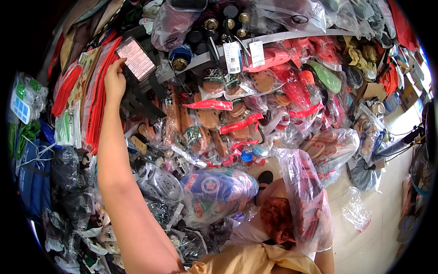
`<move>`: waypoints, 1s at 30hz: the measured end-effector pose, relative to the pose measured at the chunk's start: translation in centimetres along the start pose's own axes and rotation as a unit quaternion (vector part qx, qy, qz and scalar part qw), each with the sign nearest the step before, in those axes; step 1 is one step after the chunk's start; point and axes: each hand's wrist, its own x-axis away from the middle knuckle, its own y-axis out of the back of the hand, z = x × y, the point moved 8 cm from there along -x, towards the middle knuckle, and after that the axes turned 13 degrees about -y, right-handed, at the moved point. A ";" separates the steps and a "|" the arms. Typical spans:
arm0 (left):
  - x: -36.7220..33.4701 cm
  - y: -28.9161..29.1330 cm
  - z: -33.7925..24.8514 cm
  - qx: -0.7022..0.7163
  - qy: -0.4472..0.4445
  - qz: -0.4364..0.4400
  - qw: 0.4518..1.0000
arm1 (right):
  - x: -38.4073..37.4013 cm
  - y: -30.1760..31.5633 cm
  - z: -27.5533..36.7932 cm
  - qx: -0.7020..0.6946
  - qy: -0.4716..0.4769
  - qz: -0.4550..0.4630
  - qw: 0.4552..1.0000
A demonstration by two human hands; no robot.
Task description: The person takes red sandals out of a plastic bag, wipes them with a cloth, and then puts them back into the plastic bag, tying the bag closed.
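While your right hand (324,223) has its fingers clamped on the side of a clear plastic bag (299,182) with dark red contents, close to your body, your left hand (115,81) reaches farther out, fingertips touching a dark-edged, phone-like device (136,60); whether they grip it, I cannot tell. The device sits just beside the red bags (96,98), with white tags (232,58) hanging well to its right.
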 end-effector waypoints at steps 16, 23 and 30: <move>1.1 -0.7 -0.9 -0.068 0.009 0.044 0.997 | 0.2 0.8 -0.5 0.000 0.005 0.024 1.000; 4.2 2.3 -6.0 -0.004 -0.003 -0.060 0.998 | 0.4 2.0 -1.4 0.007 -0.006 0.033 0.999; 25.1 -4.3 -30.3 0.480 0.062 0.134 0.865 | 0.6 0.9 0.2 0.108 0.071 0.043 0.991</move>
